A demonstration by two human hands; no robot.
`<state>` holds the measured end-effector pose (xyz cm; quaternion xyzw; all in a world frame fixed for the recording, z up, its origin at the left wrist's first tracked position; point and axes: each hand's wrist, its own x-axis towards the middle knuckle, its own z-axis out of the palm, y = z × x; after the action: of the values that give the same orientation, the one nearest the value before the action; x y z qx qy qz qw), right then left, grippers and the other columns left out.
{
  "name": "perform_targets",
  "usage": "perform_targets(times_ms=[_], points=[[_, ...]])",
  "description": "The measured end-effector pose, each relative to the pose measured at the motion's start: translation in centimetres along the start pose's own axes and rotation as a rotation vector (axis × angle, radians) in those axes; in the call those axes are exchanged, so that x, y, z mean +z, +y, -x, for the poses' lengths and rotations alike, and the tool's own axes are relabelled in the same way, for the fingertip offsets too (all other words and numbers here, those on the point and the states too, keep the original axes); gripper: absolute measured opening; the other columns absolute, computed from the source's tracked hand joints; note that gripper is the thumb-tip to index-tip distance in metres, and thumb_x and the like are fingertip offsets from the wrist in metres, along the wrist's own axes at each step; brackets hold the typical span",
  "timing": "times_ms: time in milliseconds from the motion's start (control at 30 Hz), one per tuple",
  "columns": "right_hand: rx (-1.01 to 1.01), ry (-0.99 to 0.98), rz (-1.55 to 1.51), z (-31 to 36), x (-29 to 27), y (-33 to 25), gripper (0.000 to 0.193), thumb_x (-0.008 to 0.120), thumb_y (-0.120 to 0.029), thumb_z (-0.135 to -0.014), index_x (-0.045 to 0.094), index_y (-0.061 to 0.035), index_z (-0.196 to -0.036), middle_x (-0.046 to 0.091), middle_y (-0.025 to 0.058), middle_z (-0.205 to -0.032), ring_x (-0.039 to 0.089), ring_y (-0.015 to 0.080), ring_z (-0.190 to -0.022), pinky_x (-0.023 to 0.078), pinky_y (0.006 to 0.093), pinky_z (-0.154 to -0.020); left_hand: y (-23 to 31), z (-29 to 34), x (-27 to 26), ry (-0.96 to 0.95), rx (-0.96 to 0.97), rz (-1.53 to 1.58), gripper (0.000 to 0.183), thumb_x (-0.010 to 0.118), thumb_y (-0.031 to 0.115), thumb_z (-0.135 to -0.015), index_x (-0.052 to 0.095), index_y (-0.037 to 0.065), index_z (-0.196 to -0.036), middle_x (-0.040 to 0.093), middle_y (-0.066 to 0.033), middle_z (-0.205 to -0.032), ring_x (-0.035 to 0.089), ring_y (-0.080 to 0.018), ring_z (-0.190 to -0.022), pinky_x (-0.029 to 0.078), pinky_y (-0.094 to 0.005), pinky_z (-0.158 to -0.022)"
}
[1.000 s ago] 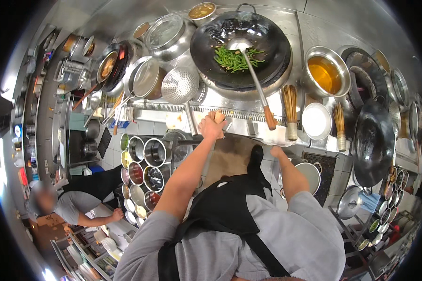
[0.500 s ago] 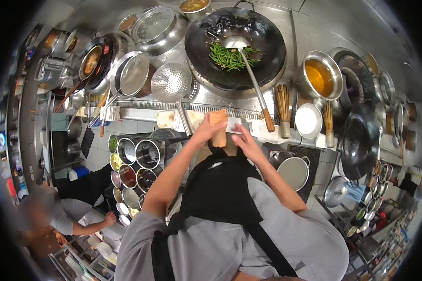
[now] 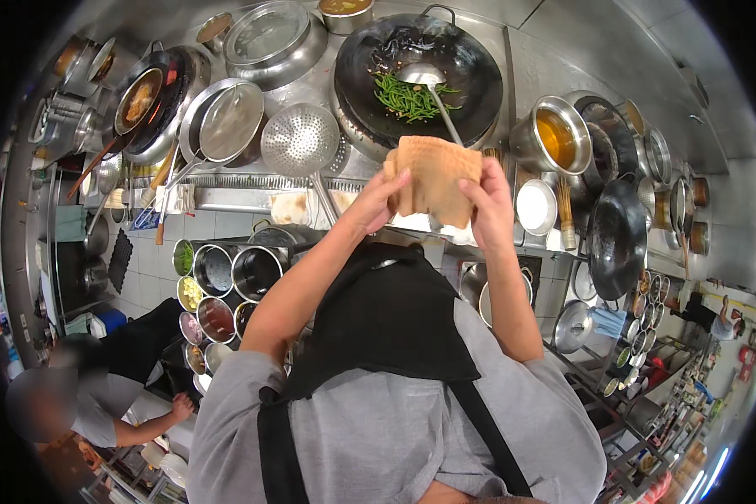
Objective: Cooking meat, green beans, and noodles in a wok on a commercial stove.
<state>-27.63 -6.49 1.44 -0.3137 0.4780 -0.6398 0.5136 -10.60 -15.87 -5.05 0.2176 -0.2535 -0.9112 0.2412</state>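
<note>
Between my two hands I hold a folded orange-brown cloth (image 3: 435,181), raised in front of the stove edge. My left hand (image 3: 382,200) grips its left side, thumb on top. My right hand (image 3: 489,202) pinches its right side, the thumb pressed on the near face. Just beyond the cloth sits a large black wok (image 3: 357,71) with green beans (image 3: 403,97) in it. A steel ladle (image 3: 422,75) rests in the wok, its bowl on the beans; the cloth hides the lower end of its handle.
A perforated skimmer (image 3: 300,139) and a mesh strainer (image 3: 231,122) lie left of the wok. To the right stand a pot of amber liquid (image 3: 554,139), a white bowl (image 3: 536,207) and an upright black wok (image 3: 617,239). Seasoning containers (image 3: 214,269) are at lower left, near another person (image 3: 134,399).
The cloth was narrow and in my left hand only; now it is spread wider, with my right hand gripping it too. Both hands have risen toward the wok.
</note>
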Motion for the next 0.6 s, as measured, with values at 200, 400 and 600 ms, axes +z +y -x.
perform_targets(times_ms=[200, 400, 600], points=[[0.031, -0.103, 0.269, -2.4, -2.8, 2.0, 0.043, 0.064, -0.015, -0.089, 0.049, -0.0008, -0.127, 0.06, 0.0137, -0.118, 0.06, 0.0179, -0.098, 0.051, 0.0312, -0.081, -2.0, -1.7, 1.0, 0.08, -0.059, -0.243, 0.052, 0.068, 0.037, -0.088, 0.049, 0.005, -0.125, 0.063, -0.0071, -0.107, 0.063, -0.0159, -0.096, 0.053, -0.0309, -0.081], [0.348, 0.109, 0.948, -3.4, -10.1, 6.4, 0.041, 0.063, -0.021, -0.087, 0.05, 0.0016, -0.118, 0.059, 0.0127, -0.074, 0.062, 0.0212, -0.062, 0.05, 0.0335, -0.054, -2.0, -4.4, -4.6, 0.383, -0.209, 0.021, 0.056, 0.052, 0.055, -0.093, 0.043, 0.009, -0.124, 0.059, -0.0117, -0.109, 0.064, -0.0268, -0.098, 0.053, -0.0467, -0.084], [0.525, -0.06, 0.58, 2.1, -6.8, 0.1, 0.022, 0.054, -0.02, -0.094, 0.052, -0.0011, -0.106, 0.049, 0.0026, -0.062, 0.048, 0.0124, -0.041, 0.035, 0.0286, -0.035, -2.1, -11.8, -9.6, 0.485, -0.049, -0.023, 0.061, 0.047, 0.062, -0.092, 0.045, 0.01, -0.124, 0.058, -0.0112, -0.113, 0.064, -0.0283, -0.096, 0.053, -0.0511, -0.084]])
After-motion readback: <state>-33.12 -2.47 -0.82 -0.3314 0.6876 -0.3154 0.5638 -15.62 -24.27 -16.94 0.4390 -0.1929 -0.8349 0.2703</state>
